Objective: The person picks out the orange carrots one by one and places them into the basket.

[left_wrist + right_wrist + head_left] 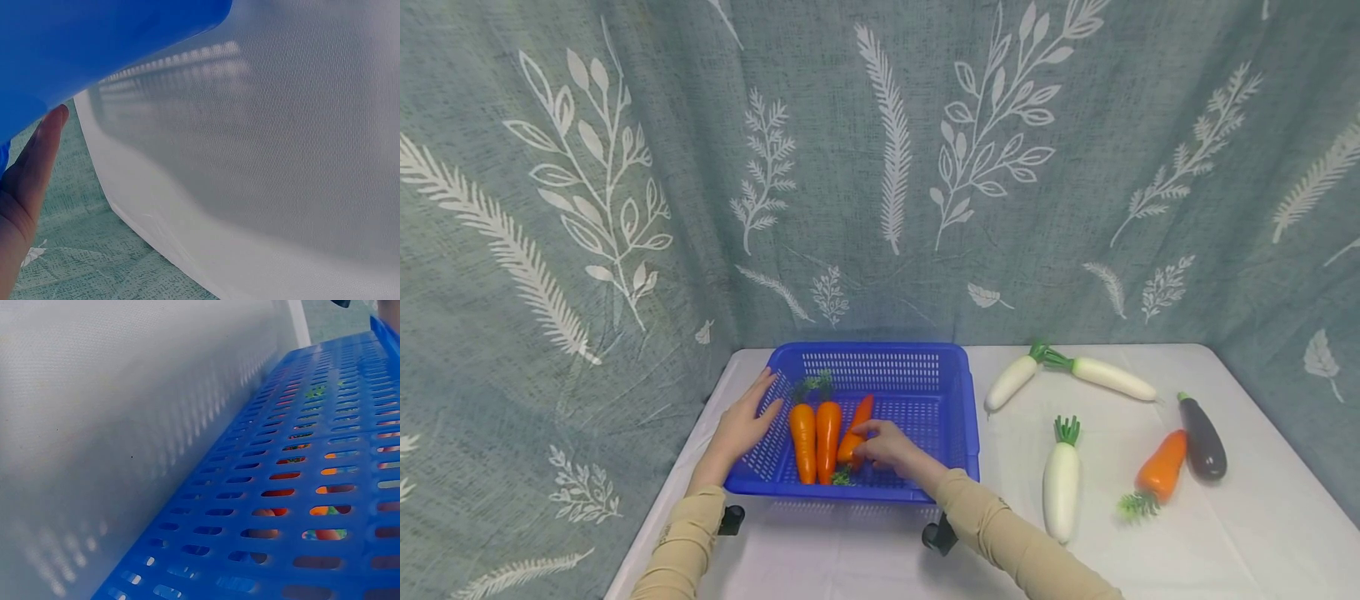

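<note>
A blue plastic basket with slotted walls stands at the left of the table. Two orange carrots lie side by side in it, leafy tops toward the back. Beside them is a third carrot, its green top toward the near wall. My right hand reaches over the near wall and pinches this third carrot, partly covering it. At the basket's left rim rests my left hand, fingers extended; the left wrist view shows its fingers against the blue side. Basket wall hides the right hand's fingertips in the right wrist view.
Right of the basket lie several white radishes, another carrot and an eggplant on the white table. Two dark feet or clamps show below the basket's near edge. A patterned curtain hangs behind.
</note>
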Tool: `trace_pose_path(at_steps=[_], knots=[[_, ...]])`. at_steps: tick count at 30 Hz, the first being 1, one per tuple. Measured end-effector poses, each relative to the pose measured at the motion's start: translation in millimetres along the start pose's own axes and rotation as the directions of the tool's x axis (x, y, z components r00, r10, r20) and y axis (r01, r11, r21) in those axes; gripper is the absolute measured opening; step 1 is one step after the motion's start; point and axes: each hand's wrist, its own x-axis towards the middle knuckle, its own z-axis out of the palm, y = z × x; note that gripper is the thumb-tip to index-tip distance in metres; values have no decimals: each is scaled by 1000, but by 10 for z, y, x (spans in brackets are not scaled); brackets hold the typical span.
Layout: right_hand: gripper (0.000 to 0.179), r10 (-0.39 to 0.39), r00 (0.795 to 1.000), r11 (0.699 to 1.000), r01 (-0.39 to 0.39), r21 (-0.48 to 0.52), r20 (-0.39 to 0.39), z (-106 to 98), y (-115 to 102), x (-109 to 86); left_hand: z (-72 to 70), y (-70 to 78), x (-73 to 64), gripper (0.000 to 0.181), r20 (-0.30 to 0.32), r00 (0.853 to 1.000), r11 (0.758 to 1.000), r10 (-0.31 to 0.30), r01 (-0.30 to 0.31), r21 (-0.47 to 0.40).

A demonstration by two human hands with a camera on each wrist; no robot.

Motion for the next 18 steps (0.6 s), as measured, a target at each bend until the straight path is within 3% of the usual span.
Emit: trace_pose_path(at_steps=[9, 18], knots=[[37, -17, 1000, 1000, 17, 1, -21, 2, -2, -8, 7, -26, 12, 54, 2, 1000, 1000, 0, 0, 3], [38, -76, 991, 997, 73, -33, -113, 2, -18, -8, 24, -57, 27, 54, -2, 1000, 1000, 7, -7, 10]])
